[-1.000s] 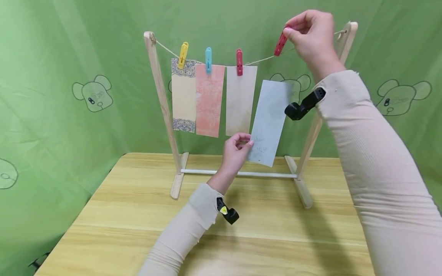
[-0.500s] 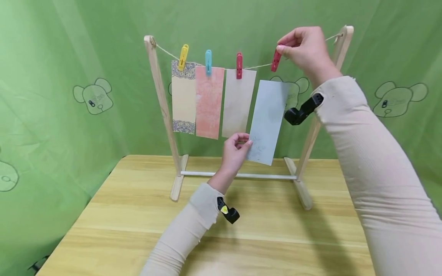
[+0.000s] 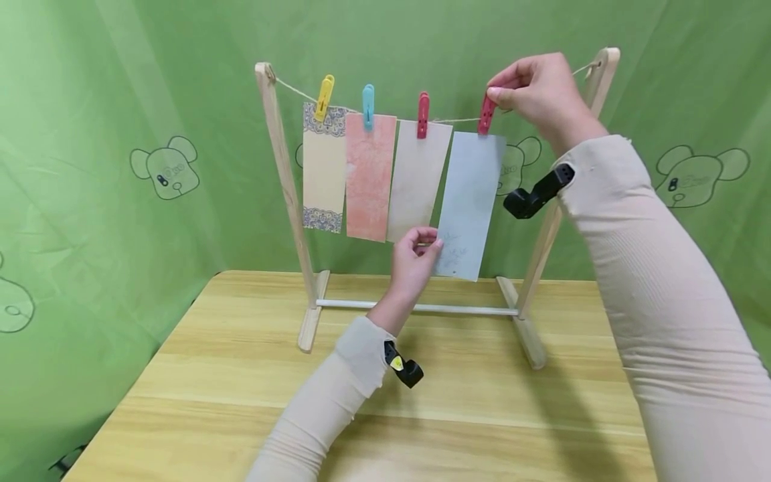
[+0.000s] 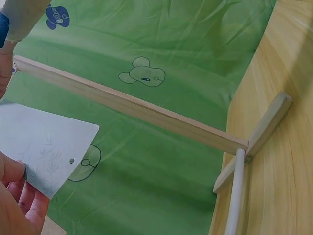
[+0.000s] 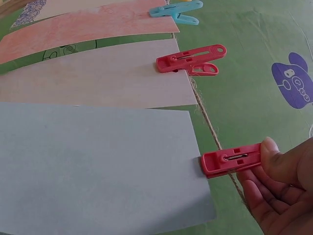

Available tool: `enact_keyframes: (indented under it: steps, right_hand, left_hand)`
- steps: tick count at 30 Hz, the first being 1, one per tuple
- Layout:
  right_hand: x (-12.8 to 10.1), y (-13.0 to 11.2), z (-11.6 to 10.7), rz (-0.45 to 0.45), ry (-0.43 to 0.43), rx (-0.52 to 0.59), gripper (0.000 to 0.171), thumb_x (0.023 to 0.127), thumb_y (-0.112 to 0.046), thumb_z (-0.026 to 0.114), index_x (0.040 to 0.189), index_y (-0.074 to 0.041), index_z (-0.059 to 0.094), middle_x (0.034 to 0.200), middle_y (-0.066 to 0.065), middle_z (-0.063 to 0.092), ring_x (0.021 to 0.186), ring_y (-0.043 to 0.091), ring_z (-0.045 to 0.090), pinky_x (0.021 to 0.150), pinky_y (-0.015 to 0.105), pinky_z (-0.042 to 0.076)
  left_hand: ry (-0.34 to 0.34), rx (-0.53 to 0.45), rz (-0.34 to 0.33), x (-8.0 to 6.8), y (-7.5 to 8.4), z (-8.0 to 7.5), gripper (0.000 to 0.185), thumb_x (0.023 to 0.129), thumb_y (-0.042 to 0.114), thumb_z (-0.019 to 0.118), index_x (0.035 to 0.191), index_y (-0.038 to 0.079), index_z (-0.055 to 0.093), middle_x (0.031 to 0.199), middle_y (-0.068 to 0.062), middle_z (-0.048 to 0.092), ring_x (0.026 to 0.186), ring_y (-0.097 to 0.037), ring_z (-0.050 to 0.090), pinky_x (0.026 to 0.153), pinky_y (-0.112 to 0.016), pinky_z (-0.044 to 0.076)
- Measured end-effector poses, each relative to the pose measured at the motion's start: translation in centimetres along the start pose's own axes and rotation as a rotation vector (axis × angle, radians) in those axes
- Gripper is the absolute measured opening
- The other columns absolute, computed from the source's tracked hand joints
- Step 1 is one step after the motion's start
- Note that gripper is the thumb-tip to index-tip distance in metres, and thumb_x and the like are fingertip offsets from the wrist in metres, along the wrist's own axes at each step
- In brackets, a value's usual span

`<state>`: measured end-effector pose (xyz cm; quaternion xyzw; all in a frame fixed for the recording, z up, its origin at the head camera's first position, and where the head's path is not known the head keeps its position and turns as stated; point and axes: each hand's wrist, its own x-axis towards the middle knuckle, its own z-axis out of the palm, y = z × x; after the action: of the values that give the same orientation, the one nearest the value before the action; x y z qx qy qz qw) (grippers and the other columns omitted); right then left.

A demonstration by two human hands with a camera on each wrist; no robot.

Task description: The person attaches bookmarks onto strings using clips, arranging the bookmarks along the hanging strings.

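Observation:
A pale blue card (image 3: 470,201) hangs slanted at the right end of a string (image 3: 458,120) strung across a wooden rack (image 3: 278,174). My left hand (image 3: 435,248) pinches the card's lower left corner; in the left wrist view the blue card (image 4: 54,152) sits above my fingers (image 4: 14,196). My right hand (image 3: 495,94) pinches the tail of a red peg (image 3: 486,114) on the string. Seen from the right wrist, that red peg (image 5: 230,159) has its jaws at the top edge of the blue card (image 5: 98,166), with my right hand (image 5: 266,161) behind it.
Three more cards hang to the left: a patterned cream one under a yellow peg (image 3: 324,97), a pink one under a blue peg (image 3: 368,106), and a beige one under another red peg (image 3: 423,114). The rack stands on a wooden table (image 3: 241,375) before a green backdrop.
My left hand has lifted the blue card up to the string. My right hand has brought the red peg down and left onto the card's top edge.

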<state>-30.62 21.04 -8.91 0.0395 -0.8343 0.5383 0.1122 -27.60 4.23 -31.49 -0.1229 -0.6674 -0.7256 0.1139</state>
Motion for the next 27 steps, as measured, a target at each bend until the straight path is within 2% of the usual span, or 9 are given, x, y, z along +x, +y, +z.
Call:
enact_keyframes:
  steps: [10,22,25,27]
  right_hand:
    - [0.2,-0.1,-0.4,0.008,-0.007,-0.003,0.007,0.084,-0.011,0.07,0.089,-0.015,0.069,0.077,-0.008,0.064,0.078,0.009,0.056,0.066,0.011,0.048]
    - [0.5,0.1,-0.7,0.021,-0.048,-0.032,0.01,0.084,-0.014,0.07,0.093,-0.016,0.07,0.081,-0.008,0.065,0.082,0.009,0.058,0.074,0.013,0.049]
    - [0.5,0.1,-0.9,0.038,-0.069,-0.047,0.015,0.084,-0.018,0.07,0.098,-0.017,0.07,0.084,-0.009,0.065,0.084,0.008,0.059,0.087,0.018,0.046]
    - [0.5,0.0,-0.9,0.053,-0.083,-0.061,0.021,0.084,-0.022,0.07,0.104,-0.018,0.069,0.087,-0.01,0.065,0.087,0.007,0.058,0.099,0.023,0.04]
  left_hand:
    - [-0.009,-0.021,0.006,0.5,1.0,0.7,0.015,0.086,0.0,0.065,0.101,-0.001,0.063,0.094,-0.009,0.063,0.077,-0.009,0.055,0.07,-0.018,0.049]
    - [-0.017,-0.028,-0.026,0.9,1.4,1.2,0.015,0.085,-0.002,0.064,0.101,-0.003,0.063,0.092,-0.009,0.064,0.077,-0.007,0.055,0.071,-0.018,0.051]
    - [-0.017,-0.029,-0.028,0.8,1.4,1.3,0.015,0.085,-0.003,0.064,0.1,-0.003,0.063,0.092,-0.009,0.064,0.076,-0.007,0.055,0.071,-0.017,0.05]
    - [-0.016,-0.03,-0.028,0.8,1.4,1.3,0.015,0.085,-0.003,0.064,0.1,-0.004,0.063,0.092,-0.009,0.064,0.076,-0.007,0.056,0.07,-0.017,0.05]
